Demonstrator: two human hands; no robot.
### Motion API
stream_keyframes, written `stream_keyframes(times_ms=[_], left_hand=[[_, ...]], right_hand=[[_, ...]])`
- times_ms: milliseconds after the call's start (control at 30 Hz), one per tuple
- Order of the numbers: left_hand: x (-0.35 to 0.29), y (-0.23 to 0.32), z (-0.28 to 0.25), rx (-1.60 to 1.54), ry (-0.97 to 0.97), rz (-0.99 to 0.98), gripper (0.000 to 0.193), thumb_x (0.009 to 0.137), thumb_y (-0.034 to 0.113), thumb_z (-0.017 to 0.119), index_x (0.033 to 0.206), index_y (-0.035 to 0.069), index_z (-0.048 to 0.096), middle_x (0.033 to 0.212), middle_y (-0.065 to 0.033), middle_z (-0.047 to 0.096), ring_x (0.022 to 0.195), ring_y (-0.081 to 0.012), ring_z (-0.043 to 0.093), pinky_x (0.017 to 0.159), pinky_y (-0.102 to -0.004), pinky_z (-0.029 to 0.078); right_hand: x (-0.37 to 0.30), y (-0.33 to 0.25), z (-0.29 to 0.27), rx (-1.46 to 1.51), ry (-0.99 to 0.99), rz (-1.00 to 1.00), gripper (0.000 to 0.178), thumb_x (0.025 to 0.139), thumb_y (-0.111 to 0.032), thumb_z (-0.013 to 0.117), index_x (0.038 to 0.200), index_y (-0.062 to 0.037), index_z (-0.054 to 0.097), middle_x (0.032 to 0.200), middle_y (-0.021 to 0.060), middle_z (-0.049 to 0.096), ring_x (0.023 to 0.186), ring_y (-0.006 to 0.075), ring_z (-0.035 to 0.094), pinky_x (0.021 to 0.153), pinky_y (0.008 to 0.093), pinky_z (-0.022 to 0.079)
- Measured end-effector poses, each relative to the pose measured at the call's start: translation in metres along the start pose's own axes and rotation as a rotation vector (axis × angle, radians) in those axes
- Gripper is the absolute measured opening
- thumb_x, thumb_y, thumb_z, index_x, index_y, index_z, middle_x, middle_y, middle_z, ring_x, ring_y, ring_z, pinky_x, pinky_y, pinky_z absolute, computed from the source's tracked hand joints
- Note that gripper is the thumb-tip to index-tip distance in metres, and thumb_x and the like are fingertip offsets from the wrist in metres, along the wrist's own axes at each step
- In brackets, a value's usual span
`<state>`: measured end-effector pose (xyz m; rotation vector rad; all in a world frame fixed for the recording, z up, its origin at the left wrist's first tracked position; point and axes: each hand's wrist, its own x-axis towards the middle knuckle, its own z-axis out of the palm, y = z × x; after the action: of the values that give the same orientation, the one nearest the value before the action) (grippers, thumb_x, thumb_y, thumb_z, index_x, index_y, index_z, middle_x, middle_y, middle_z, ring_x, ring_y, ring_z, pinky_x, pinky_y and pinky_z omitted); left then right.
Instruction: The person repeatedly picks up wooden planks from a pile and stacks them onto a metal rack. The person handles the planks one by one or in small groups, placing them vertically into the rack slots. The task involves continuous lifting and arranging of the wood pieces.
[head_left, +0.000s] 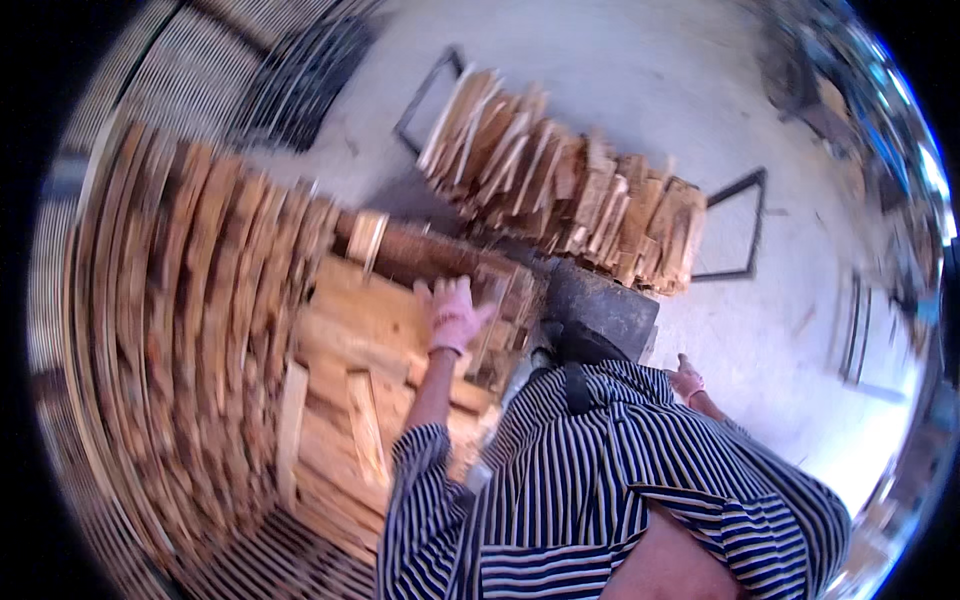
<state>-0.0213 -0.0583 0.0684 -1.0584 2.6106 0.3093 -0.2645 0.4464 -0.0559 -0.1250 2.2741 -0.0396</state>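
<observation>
My left hand, in a pink glove, is stretched over a stack of wooden boards, with its fingers spread and nothing seen in them. Just beneath and beside it lie a wide light-brown board and the cut ends of stacked wood. My right hand, also gloved in pink, hangs low beside my striped clothing, away from the wood. One of its digits points outward and no object shows in it; the remaining fingers are partly hidden.
Upright wooden slats fill a rack with black metal end frames ahead. A tall row of boards stands at the left. A dark block sits by my feet. Dark bundled material lies at the far left on the pale floor.
</observation>
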Motion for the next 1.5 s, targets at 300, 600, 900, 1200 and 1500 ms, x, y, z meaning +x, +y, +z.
stream_keyframes(times_ms=[300,600,900,1200,1500], left_hand=[[-0.060,-0.012,0.008,-0.364,0.232,-0.398,0.089,0.095,0.068,0.052,0.159,0.006,0.042,0.171,-0.0251,0.023,0.161,-0.0434,0.010,0.129,-0.0620,0.005],[-0.325,-0.053,0.126,-0.233,0.901,-1.395,0.080,0.094,0.054,0.069,0.154,0.006,0.048,0.165,-0.0277,0.033,0.157,-0.0464,0.021,0.128,-0.0623,0.006],[-0.696,-0.146,0.312,-0.558,0.662,-2.206,0.066,0.099,0.064,0.056,0.136,0.010,0.066,0.126,-0.0144,0.068,0.115,-0.0359,0.062,0.103,-0.0488,0.045],[-0.830,-0.300,0.459,-1.591,0.941,-1.656,0.065,0.102,0.061,0.052,0.148,0.014,0.055,0.130,-0.0109,0.068,0.110,-0.0237,0.064,0.092,-0.0385,0.049],[-0.774,-0.368,0.470,-1.857,0.434,-1.395,0.076,0.099,0.066,0.057,0.154,0.013,0.051,0.151,-0.0132,0.056,0.131,-0.0274,0.058,0.101,-0.0434,0.052]], right_hand=[[-0.047,-0.341,-0.024,-0.551,0.107,-1.227,0.103,0.082,-0.034,0.083,0.164,-0.0077,0.027,0.165,0.0198,0.036,0.149,0.0400,0.038,0.120,0.0477,0.036],[-0.096,-0.481,0.033,-1.494,0.191,-1.721,0.099,0.076,-0.056,0.085,0.150,-0.0024,0.047,0.155,0.0194,0.046,0.147,0.0378,0.039,0.121,0.0584,0.029],[-0.033,-0.466,0.046,-1.314,0.235,-1.699,0.103,0.079,-0.043,0.084,0.154,0.0083,0.035,0.155,0.0260,0.044,0.144,0.0431,0.041,0.125,0.0582,0.023],[-0.033,-0.458,0.068,-1.179,0.568,-1.424,0.074,0.090,-0.033,0.066,0.155,-0.0058,0.045,0.153,0.0239,0.052,0.133,0.0420,0.056,0.099,0.0507,0.055],[-0.002,-0.471,0.058,-0.426,-0.056,-1.134,0.074,0.098,-0.033,0.067,0.160,-0.0067,0.037,0.156,0.0230,0.049,0.138,0.0394,0.052,0.108,0.0487,0.051]])
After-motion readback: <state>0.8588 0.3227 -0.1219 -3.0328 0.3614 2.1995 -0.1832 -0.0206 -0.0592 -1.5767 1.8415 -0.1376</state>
